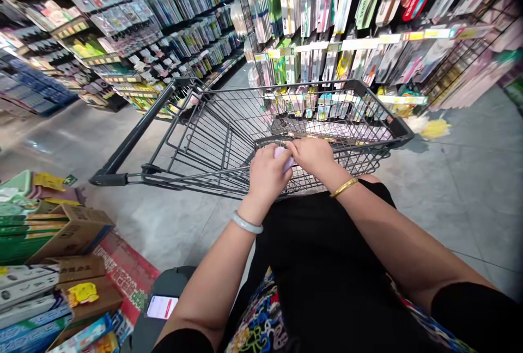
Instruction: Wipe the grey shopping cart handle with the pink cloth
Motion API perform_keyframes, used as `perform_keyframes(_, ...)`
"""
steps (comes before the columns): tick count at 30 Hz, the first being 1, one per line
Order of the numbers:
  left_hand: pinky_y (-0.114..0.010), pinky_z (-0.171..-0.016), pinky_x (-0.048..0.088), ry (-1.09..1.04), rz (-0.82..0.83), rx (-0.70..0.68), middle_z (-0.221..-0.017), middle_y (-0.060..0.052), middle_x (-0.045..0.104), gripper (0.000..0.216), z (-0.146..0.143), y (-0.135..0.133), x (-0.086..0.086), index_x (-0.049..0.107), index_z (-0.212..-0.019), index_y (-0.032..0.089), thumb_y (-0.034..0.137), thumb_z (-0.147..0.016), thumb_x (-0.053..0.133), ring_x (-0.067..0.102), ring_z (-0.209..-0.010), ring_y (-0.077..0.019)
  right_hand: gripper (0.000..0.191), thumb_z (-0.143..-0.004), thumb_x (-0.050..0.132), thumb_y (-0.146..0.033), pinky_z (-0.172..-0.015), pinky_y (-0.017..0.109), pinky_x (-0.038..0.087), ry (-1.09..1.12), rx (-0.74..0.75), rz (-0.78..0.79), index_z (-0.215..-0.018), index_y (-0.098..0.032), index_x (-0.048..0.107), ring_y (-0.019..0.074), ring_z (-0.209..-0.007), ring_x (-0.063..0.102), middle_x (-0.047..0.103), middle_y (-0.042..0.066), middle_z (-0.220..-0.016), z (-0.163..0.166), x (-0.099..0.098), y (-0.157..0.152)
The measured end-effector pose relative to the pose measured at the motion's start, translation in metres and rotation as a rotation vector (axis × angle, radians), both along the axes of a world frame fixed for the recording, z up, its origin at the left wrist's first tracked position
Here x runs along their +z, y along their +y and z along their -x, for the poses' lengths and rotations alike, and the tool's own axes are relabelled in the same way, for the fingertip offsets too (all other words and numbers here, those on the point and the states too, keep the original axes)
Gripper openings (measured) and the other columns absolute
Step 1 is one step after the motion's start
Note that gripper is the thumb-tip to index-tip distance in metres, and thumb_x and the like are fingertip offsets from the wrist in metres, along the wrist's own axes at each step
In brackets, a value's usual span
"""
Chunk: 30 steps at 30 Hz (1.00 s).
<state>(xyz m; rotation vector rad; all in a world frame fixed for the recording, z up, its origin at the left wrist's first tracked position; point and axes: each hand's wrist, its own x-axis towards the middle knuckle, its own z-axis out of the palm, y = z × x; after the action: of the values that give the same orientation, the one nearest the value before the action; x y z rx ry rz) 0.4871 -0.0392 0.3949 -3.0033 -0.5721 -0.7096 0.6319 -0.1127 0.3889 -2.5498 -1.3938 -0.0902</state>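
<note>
Over the near side of a dark grey shopping cart (231, 91), my two hands meet. My left hand (266, 170), with a pale bangle on its wrist, is closed around a small pale purple object (285, 159); its kind is hidden by the fingers. From the other side my right hand (314, 155), above a gold bracelet (344, 187), has its fingers bent in and pressed against the same object. The wire basket lies just beneath both hands, with its handle (139, 129) off to the left.
A rack of hanging packaged goods (318, 10) stands behind the cart. More shelves (183, 10) line the aisle at upper left. Cardboard boxes of goods (77, 233) sit at lower left, near a phone with a lit screen (162, 307). Grey floor (461, 178) shows at right.
</note>
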Motion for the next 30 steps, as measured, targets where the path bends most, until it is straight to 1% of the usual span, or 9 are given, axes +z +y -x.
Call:
perform_keyframes(3,-0.038,-0.094,0.049,-0.007,0.062,0.053,-0.120,-0.006,0.057,0.033,0.032,0.023,0.007,0.067,-0.113,0.029,0.029,-0.080,0.068,0.054,-0.107,-0.0250,0.063,-0.101,0.022,-0.051,-0.071,0.032,0.042,0.009,-0.017,0.017,-0.101,-0.018,0.075,0.0257,-0.088,0.068,0.074,0.013,-0.095,-0.002,0.000,0.000)
perform_keyframes(5,-0.039,-0.099,0.047,-0.076,0.050,0.198,-0.123,-0.007,0.055,0.031,0.058,0.038,0.009,0.067,-0.113,0.027,0.028,-0.082,0.066,0.053,-0.111,-0.0253,0.062,-0.101,0.022,-0.050,-0.071,0.032,0.042,0.024,-0.033,0.024,-0.100,-0.018,0.076,0.0253,-0.088,0.068,0.074,0.012,-0.093,-0.002,0.001,0.000)
perform_keyframes(8,-0.041,-0.104,0.044,-0.169,0.004,0.285,-0.126,-0.009,0.053,0.029,0.073,0.041,0.000,0.067,-0.115,0.024,0.031,-0.088,0.061,0.050,-0.115,-0.0260,0.061,-0.101,0.023,-0.049,-0.071,0.033,0.043,0.033,-0.056,0.027,-0.099,-0.020,0.077,0.0256,-0.087,0.068,0.074,0.012,-0.093,-0.001,0.002,0.001)
perform_keyframes(13,-0.046,-0.102,0.043,-0.144,-0.056,0.011,-0.129,-0.011,0.052,0.035,0.054,0.030,-0.016,0.067,-0.123,0.029,0.032,-0.088,0.062,0.049,-0.118,-0.0283,0.060,-0.100,0.024,-0.048,-0.071,0.033,0.042,0.014,-0.061,0.069,-0.097,-0.020,0.077,0.0265,-0.086,0.068,0.074,0.013,-0.093,0.001,0.005,0.000)
perform_keyframes(16,-0.045,-0.101,0.043,-0.124,-0.069,-0.059,-0.132,-0.009,0.052,0.040,0.073,0.050,-0.012,0.062,-0.130,0.035,0.030,-0.091,0.060,0.050,-0.119,-0.0257,0.059,-0.099,0.025,-0.051,-0.069,0.033,0.042,0.036,-0.045,0.116,-0.097,-0.022,0.077,0.0273,-0.086,0.068,0.074,0.012,-0.093,0.000,0.006,0.000)
perform_keyframes(21,-0.044,-0.104,0.043,-0.328,-0.049,0.254,-0.130,-0.012,0.052,0.033,0.130,0.082,-0.011,0.069,-0.120,0.027,0.030,-0.087,0.064,0.050,-0.119,-0.0259,0.058,-0.099,0.023,-0.047,-0.068,0.035,0.043,0.050,-0.066,0.178,-0.101,-0.023,0.077,0.0282,-0.088,0.069,0.074,0.013,-0.097,0.000,0.008,0.000)
perform_keyframes(24,-0.047,-0.103,0.042,-0.386,-0.047,0.294,-0.129,-0.012,0.052,0.032,0.122,0.072,-0.020,0.072,-0.115,0.026,0.027,-0.084,0.066,0.049,-0.120,-0.0279,0.060,-0.100,0.021,-0.047,-0.069,0.035,0.043,0.065,-0.014,0.204,-0.099,-0.022,0.076,0.0281,-0.088,0.069,0.074,0.013,-0.096,0.008,0.016,0.010)
perform_keyframes(28,-0.049,-0.100,0.043,-0.320,-0.081,0.072,-0.127,-0.011,0.054,0.036,0.087,0.053,-0.026,0.070,-0.119,0.031,0.027,-0.084,0.066,0.050,-0.117,-0.0277,0.062,-0.101,0.020,-0.053,-0.076,0.033,0.045,0.066,0.267,0.105,-0.102,-0.023,0.074,0.0255,-0.097,0.067,0.074,0.011,-0.103,0.036,0.030,0.039)
perform_keyframes(30,-0.048,-0.098,0.044,-0.267,-0.088,-0.004,-0.127,-0.010,0.055,0.033,0.087,0.055,-0.022,0.070,-0.118,0.033,0.026,-0.087,0.063,0.051,-0.117,-0.0264,0.062,-0.102,0.018,-0.052,-0.082,0.032,0.046,0.076,0.395,0.087,-0.107,-0.022,0.072,0.0239,-0.104,0.066,0.073,0.010,-0.109,0.051,0.032,0.053)
